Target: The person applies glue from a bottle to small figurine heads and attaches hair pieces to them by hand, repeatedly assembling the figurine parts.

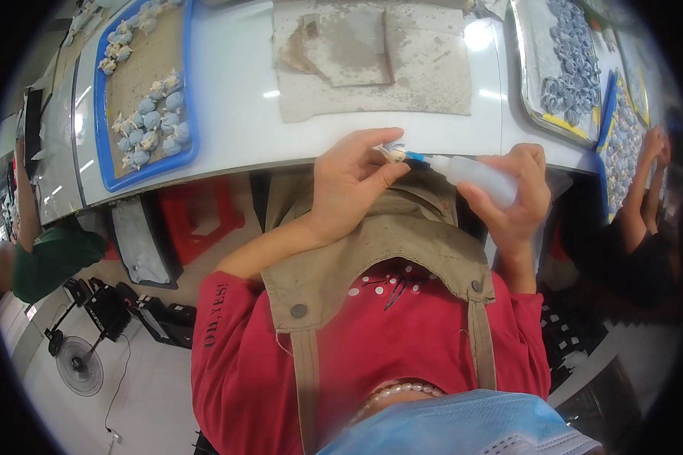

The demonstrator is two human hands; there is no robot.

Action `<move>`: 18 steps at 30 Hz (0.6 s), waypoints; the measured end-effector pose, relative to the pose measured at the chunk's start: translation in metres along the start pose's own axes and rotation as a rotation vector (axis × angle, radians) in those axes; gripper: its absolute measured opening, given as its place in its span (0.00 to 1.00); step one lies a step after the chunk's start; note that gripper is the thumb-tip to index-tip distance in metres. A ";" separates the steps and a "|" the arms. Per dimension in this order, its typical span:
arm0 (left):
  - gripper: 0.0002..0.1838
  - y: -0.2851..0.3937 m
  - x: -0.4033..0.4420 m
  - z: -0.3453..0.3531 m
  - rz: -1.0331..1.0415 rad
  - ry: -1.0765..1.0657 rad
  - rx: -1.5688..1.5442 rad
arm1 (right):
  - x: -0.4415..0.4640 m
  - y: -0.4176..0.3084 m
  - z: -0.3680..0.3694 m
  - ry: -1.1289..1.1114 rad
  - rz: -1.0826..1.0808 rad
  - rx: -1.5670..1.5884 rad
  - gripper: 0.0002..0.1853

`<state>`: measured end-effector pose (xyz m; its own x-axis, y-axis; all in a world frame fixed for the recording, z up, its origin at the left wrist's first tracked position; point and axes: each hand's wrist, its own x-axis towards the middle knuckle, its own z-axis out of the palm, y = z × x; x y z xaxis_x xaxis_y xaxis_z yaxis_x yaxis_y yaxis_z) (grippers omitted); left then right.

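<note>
Between the thumb and fingers of my left hand is a small blue and cream piece, held just off the table's front edge. My right hand is wrapped round a translucent squeeze bottle, tilted so that its blue nozzle points left. The nozzle's tip is at the small piece or very close to it; whether they touch I cannot tell. Both hands are above the brown apron.
A blue tray with several blue and cream pieces lies at the left. Stained cardboard lies in the middle. Trays of small parts stand at the right. People's arms show at left and right.
</note>
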<state>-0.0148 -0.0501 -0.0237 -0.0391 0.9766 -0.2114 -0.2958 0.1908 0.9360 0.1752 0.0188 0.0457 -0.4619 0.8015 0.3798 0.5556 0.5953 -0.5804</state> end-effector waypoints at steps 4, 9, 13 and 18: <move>0.21 0.000 0.001 -0.004 -0.007 -0.001 0.010 | 0.004 -0.003 0.003 -0.012 -0.004 -0.020 0.16; 0.21 -0.001 0.001 -0.006 -0.013 -0.001 -0.011 | 0.005 -0.001 0.005 -0.009 0.007 -0.022 0.16; 0.20 0.004 0.002 -0.005 -0.083 0.020 -0.161 | 0.004 0.000 0.004 -0.009 0.033 0.003 0.15; 0.19 0.006 0.004 -0.003 -0.107 0.035 -0.223 | 0.000 0.005 0.001 0.007 0.081 0.021 0.14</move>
<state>-0.0197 -0.0454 -0.0197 -0.0281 0.9472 -0.3195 -0.5036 0.2626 0.8230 0.1768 0.0220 0.0421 -0.4108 0.8475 0.3362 0.5761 0.5271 -0.6247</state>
